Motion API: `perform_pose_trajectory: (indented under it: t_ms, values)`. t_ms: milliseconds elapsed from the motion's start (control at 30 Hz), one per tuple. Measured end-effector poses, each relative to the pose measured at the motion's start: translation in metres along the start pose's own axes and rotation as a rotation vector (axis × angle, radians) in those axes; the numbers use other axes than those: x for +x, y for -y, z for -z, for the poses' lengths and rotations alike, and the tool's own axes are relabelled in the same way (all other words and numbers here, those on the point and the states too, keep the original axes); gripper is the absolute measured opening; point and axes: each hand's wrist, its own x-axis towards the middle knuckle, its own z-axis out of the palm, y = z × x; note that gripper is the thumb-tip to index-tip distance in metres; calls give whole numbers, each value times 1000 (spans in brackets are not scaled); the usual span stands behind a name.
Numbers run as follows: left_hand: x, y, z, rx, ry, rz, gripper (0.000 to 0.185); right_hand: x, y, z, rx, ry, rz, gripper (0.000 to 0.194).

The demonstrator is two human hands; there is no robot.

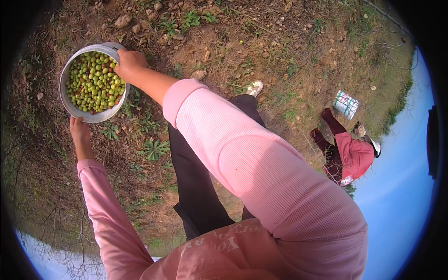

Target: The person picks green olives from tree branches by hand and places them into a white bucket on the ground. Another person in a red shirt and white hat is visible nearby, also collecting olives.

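Note:
A white plastic bucket point(63, 87) at the upper left holds many small round fruits point(94, 82), mostly green with some reddish brown, possibly jujubes. Its open mouth faces the camera. My right hand point(131, 66) grips the rim on the right side, fingers over the edge. At the bottom edge of the bucket, my left hand point(80, 134) holds the rim from below, its fingertips partly hidden. Both arms are stretched out in pink sleeves.
Dry, weedy soil with stones point(123, 21) and leafy plants point(154, 149) surrounds my legs and shoe point(254, 89). At right, another person point(355, 154) in a red top and pale hat bends near a white printed sack point(345, 105). Bare branches point(388, 15) reach in at the upper right.

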Motion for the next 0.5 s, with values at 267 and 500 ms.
perform_pose_trajectory:
  t_ms: [267,500]
  values:
    - [-37,8,-26,-4,-295,-64,49,-26,-85,-12,352,-119,76,40]
    - [-193,37,-191,313,-248,-539,29,-104,-314,78,713,-291,-639,16]
